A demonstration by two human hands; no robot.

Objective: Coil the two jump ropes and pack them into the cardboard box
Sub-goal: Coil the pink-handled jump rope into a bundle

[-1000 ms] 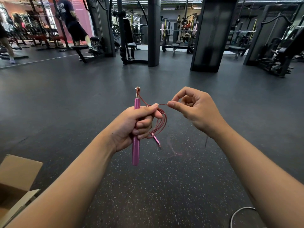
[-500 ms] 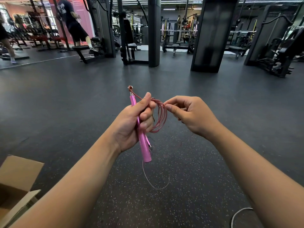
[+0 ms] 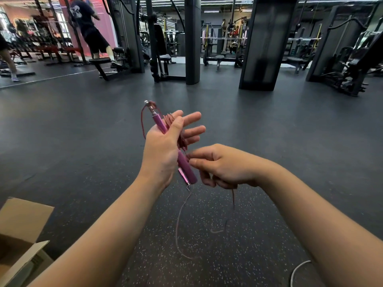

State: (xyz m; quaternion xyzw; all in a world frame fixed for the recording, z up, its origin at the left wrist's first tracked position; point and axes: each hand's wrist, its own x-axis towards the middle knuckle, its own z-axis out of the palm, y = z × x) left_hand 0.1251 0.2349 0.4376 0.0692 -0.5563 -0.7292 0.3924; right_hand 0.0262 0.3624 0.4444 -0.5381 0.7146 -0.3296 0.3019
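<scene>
Holding the pink handle (image 3: 163, 129) tilted under its thumb, left hand (image 3: 163, 150) sits above right hand (image 3: 223, 164) pinching the loose cord (image 3: 178, 220).

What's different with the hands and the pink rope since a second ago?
The left hand has turned and opened its fingers, thumb pressing the coils against the pink handle. The right hand dropped from beside the coil to the handle's lower end, pinching the cord. The cardboard box stayed put.
</scene>
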